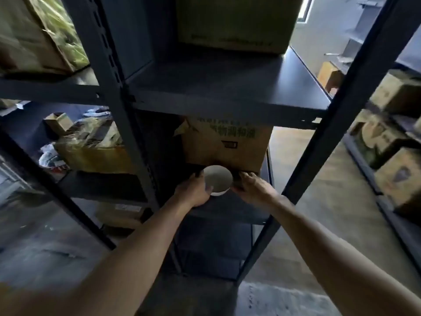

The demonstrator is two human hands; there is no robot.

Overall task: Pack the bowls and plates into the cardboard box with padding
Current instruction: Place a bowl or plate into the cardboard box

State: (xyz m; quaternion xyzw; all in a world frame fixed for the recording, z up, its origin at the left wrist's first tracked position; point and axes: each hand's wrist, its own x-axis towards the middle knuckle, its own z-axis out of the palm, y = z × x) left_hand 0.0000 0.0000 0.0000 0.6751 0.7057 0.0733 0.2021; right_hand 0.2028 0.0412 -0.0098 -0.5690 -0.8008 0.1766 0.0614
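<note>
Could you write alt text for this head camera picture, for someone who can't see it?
A person's left hand grips a white bowl, the right hand at its other side, before a cardboard box on a dark metal rack. More boxes sit nearby.

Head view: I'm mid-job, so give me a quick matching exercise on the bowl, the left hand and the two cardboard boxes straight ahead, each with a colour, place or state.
Column one:
1. bowl
2. left hand
3. lower cardboard box
4. upper cardboard box

Column two:
A. highest in view, cut off by the top edge
B. grips the bowl's left side
C. white and round
D. green print on its side

Pairs: 1-C, 2-B, 3-D, 4-A
</note>
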